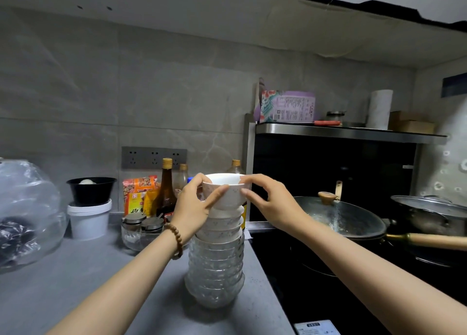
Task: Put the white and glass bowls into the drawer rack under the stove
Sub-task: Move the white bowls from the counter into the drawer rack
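A tall stack of bowls stands on the grey counter (75, 271) near its right edge. Several glass bowls (216, 271) form the lower part, and white speckled bowls (219, 227) sit on top of them. My left hand (195, 203) and my right hand (267, 200) grip the topmost white bowl (228, 193) from either side, fingers over its rim. It sits at or just above the top of the stack. The drawer rack under the stove is out of view.
The black stove (316, 284) lies right of the stack, with a lidded wok (343, 218) and a steel pot (429, 216) on it. Sauce bottles (165, 188), seasoning jars (141, 224), a white tub (88, 221) and a plastic bag (27, 208) crowd the counter's back and left.
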{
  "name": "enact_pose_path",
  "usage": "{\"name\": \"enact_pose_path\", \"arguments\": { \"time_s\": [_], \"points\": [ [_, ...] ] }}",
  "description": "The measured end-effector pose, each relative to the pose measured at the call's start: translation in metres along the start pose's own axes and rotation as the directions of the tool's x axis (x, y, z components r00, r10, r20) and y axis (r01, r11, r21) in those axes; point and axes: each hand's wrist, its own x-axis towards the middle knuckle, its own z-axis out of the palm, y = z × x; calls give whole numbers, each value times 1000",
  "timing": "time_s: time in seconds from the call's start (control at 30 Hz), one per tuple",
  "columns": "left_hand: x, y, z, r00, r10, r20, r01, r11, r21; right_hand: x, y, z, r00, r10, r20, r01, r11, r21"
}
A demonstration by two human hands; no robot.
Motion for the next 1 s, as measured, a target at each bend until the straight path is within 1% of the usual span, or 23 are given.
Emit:
{"name": "enact_pose_path", "arguments": {
  "time_s": [0.1,0.13,0.23,0.33,0.4,0.47,0.53,0.63,0.73,0.83,0.9,1.0],
  "points": [
    [-4,15,15,999,6,49,-1,995,-96,-10,2,-29,998,-54,8,55,990,-128],
    [-7,20,21,997,2,76,8,992,-127,-16,2,-39,998,-54,30,58,989,-134],
    [-17,36,48,984,-35,175,79,966,-247,-39,6,-72,996,-16,90,23,997,-74],
    [-29,49,83,958,-71,278,160,936,-312,-67,15,-106,987,54,150,-52,999,-13],
    [-39,56,108,927,-75,369,209,918,-337,-89,23,-126,978,117,172,-139,983,120],
    [-53,63,137,889,-92,448,261,907,-330,-116,32,-146,964,196,177,-236,942,240],
    [-68,70,167,852,-132,507,324,893,-312,-144,42,-163,952,253,171,-291,920,262],
    [-93,77,214,779,-180,601,435,845,-311,-188,61,-183,921,356,157,-387,876,287],
    [-116,77,254,702,-239,671,518,818,-250,-231,84,-196,865,490,109,-494,791,362],
    [-140,72,293,632,-240,737,556,803,-215,-271,109,-203,772,632,70,-594,677,434],
    [-155,67,315,599,-231,766,566,799,-201,-295,125,-204,701,709,75,-650,593,476],
    [-181,54,340,536,-259,803,617,769,-164,-329,148,-203,612,779,134,-723,483,494]
  ]
}}
